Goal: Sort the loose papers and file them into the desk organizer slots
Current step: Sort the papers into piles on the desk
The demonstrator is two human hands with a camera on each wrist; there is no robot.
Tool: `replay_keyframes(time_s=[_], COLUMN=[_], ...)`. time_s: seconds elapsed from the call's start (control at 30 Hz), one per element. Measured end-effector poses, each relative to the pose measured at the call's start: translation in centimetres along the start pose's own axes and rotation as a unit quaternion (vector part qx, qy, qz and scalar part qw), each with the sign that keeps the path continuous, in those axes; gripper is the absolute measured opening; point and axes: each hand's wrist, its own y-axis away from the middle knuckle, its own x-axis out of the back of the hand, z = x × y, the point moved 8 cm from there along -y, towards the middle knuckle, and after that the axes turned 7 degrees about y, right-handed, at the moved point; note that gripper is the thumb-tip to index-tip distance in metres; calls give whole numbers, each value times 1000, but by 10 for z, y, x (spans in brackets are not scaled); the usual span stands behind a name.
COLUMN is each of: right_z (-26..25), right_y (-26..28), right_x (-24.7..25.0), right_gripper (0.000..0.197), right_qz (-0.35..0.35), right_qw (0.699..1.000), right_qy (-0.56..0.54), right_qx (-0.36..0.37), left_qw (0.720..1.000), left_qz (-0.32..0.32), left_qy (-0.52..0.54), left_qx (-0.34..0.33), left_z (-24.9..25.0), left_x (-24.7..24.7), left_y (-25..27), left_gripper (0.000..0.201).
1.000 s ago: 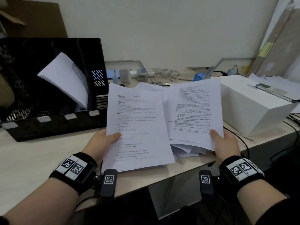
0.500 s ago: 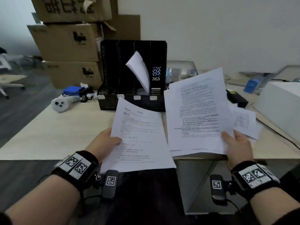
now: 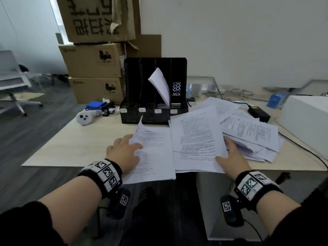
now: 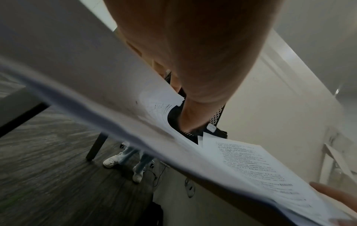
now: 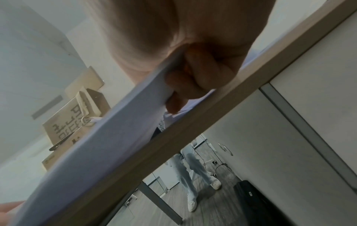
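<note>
A black desk organizer [image 3: 132, 96] with several upright slots stands at the back of the desk; one white sheet [image 3: 159, 86] curls out of its third slot. My left hand [image 3: 124, 150] lies on top of a printed sheet [image 3: 156, 157] with fingers spread; the sheet overhangs the near desk edge and its far corner curls up. My right hand [image 3: 230, 157] grips a stack of printed papers [image 3: 197, 139] by its right edge. In the right wrist view its fingers [image 5: 193, 79] curl beneath the stack [image 5: 115, 130], which rests on the desk. A loose pile of papers [image 3: 252, 132] spreads to the right.
Cardboard boxes [image 3: 95, 61] are stacked left of the organizer. A white controller [image 3: 85, 118] and a blue object [image 3: 95, 105] lie at back left, a black power adapter [image 3: 259, 112] and a white box [image 3: 305, 118] at right. Someone's legs [image 5: 189, 168] stand beyond the desk.
Both hands brought their papers down from a raised reading position onto the desk. My left hand went from gripping the sheet's edge to lying spread on top of it.
</note>
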Motion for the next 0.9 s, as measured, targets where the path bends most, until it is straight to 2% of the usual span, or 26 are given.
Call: replay_keyframes(time_s=[0.17,0.4,0.47,0.53,0.67,0.77,0.9], right_z=[1,-15,-19,-23,-26,-29,-35], right_y=[7,6,3,0,-3,-4,-8], right_x=[-5,-12,-15,-19,-26,-30,-36], right_gripper=[80,63,63,62,57,56,52], right_qz=[-49,-65,-63,-63,-70,-77,-69], right_qw=[996,992,991,991,991,991,992], right_qy=[70,108,111,110,107,107,102], right_qx=[10,33,37,34,28,21,22], left_qw=[994,992,994,998,995,990,992], left_qz=[-79,-56,-31,-21,-79,-128,-126], left_qy=[-39,-61,-73,-52,19,-7,-26], left_qx=[57,98,80,33,-52,-52,-17], left_z=[-12,-36,-35,-21,24,32,9], left_x=[-19,-3,2,1,-20,-38,-34], left_y=[7,0,0,1,6,8,9], left_gripper=[77,78,76,73,86,92,82])
